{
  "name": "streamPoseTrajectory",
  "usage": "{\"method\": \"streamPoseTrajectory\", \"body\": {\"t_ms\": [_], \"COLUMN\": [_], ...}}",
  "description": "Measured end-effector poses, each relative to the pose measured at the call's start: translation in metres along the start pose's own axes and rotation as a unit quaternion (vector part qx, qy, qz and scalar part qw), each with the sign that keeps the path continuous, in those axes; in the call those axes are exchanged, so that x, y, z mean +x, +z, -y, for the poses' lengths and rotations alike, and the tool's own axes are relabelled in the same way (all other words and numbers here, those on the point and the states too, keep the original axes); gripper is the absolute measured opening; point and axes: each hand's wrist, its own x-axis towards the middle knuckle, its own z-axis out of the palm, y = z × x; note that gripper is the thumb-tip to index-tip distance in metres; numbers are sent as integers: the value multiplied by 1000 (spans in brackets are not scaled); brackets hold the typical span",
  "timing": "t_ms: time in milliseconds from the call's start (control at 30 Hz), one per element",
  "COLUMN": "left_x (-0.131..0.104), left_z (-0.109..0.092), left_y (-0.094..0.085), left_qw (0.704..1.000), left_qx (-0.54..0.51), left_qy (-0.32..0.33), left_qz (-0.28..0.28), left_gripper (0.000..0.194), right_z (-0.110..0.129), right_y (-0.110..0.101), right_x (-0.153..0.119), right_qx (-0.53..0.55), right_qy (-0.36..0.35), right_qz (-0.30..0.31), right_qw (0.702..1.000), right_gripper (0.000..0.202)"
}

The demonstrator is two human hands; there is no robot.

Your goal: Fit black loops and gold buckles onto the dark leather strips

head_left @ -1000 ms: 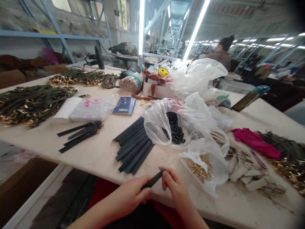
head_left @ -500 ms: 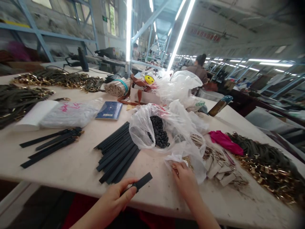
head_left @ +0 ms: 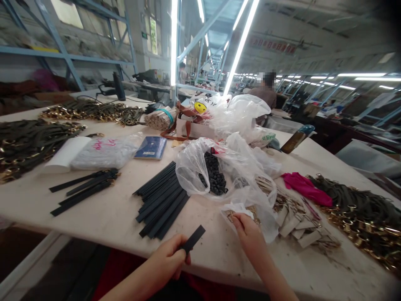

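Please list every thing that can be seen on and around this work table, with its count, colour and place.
black strip: one, pinched in the left hand
stack of black strips: one, table centre
loose black strips: several, left of the stack
clear bag of black beads: one, centre
clear bag of gold parts: one, at the right hand
blue booklet: one, behind the stack
pink cloth: one, right
dark straps with gold hardware: heaps, far right; more on the left
white table: one
person: one, background
left hand: grip closed on the strip
right hand: fingers at the bag of gold parts
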Motion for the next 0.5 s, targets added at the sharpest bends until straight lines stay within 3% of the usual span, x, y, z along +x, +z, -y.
{"method": "streamPoseTrajectory", "body": {"t_ms": [67,167,233,267,333,433,500], "left_x": [2,6,6,6,4,2,2], "left_z": [-6,-11,-11,-11,-10,-9,-9], "left_y": [1,1,-2,-3,-6,-9,-11], "left_qw": [999,996,992,989,984,972,956], "left_qx": [16,45,61,67,90,185,257], "left_qy": [23,67,95,109,127,113,98], "left_qz": [-17,-34,-59,-74,-90,-92,-99], "left_gripper": [14,21,22,21,17,14,12], "right_z": [25,67,88,95,103,107,108], "right_y": [3,13,23,28,37,43,41], "right_x": [-8,-19,-25,-27,-30,-32,-32], "right_qx": [164,421,496,510,496,419,407], "right_qy": [33,110,132,131,102,41,20], "right_qz": [54,151,185,195,202,196,205], "right_qw": [984,887,838,827,838,886,890], "right_gripper": [34,37,37,36,32,21,21]}}
